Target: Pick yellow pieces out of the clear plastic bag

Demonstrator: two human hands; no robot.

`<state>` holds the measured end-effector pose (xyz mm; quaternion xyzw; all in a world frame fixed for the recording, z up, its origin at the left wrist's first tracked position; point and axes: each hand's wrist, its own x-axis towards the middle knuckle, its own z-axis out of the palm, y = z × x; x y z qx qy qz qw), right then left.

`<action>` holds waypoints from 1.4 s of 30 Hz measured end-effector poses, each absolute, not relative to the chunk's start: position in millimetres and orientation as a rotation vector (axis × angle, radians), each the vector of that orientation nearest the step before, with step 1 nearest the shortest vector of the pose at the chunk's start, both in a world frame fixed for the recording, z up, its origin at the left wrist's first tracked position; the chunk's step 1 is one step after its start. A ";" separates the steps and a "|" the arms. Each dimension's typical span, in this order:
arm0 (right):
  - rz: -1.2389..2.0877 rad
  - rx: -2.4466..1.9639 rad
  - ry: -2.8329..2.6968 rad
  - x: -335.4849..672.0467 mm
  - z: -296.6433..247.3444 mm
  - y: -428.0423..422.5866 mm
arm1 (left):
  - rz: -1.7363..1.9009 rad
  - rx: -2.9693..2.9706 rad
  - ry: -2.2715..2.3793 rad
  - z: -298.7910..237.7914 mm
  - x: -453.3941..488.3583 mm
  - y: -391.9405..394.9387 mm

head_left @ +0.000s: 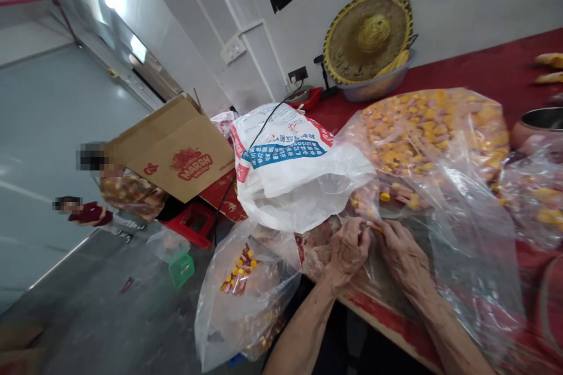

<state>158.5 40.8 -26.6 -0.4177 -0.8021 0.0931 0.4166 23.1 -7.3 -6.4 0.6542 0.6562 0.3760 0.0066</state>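
Left hand: (347, 249) at the near edge of the red surface (484, 70), wrist bent up, its fingers (358, 234) clenched inward toward the other hand.
Right hand: (402, 253) just beside it, fingers curled the same way so the two sets of fingertips meet. Whether they grasp a small piece or only plastic film I cannot tell.
Clear bag: (440, 129) lies on its side on the surface, full of yellow and pink pieces. Its loose mouth spills toward the person and drapes over the right wrist, which seems to be why both hands sit so close to the edge.
Hanging bag: (246, 293) a second clear sack with a few yellow and red pieces, sagging below the surface edge just left of the left forearm. It looks placed low so its mouth stays open upward.
White printed bag: (285, 176) slumped between the clear bag and the cardboard box (176, 149), touching the clear bag's film.
Far end: a straw hat (367, 35) stands in a basin (373, 88) against the wall, well apart from the hands.
Floor: a red stool (193, 224) under the box, and two people farther off.
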 end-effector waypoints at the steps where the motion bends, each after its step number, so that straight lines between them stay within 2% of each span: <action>1: 0.234 -1.038 -1.994 158.0 -26.2 40.7 | 1.204 2.058 2.040 -6.4 23.2 -7.1; 5: 0.248 -1.031 -1.916 156.3 -25.3 41.1 | 1.349 2.070 2.012 -6.9 22.5 -8.2; 10: 0.224 -1.072 -1.995 157.0 -25.6 41.4 | 1.219 2.082 2.029 -6.5 24.1 -6.8; 15: 0.209 -1.041 -1.950 156.9 -23.1 41.3 | 1.364 2.086 2.011 -4.2 24.1 -8.1; 21: 0.214 -1.061 -1.995 156.4 -25.3 43.1 | 1.259 2.077 2.010 -5.5 23.9 -6.9; 27: 0.264 -1.048 -1.928 157.8 -21.6 42.5 | 1.387 2.061 2.009 -7.9 24.2 -6.4; 35: 0.167 -0.990 -1.970 156.9 -24.5 44.3 | 1.446 2.144 1.965 -3.1 23.2 -7.6; 42: 0.196 -1.021 -2.025 156.7 -26.8 43.6 | 1.394 2.224 1.935 -4.4 23.7 -6.2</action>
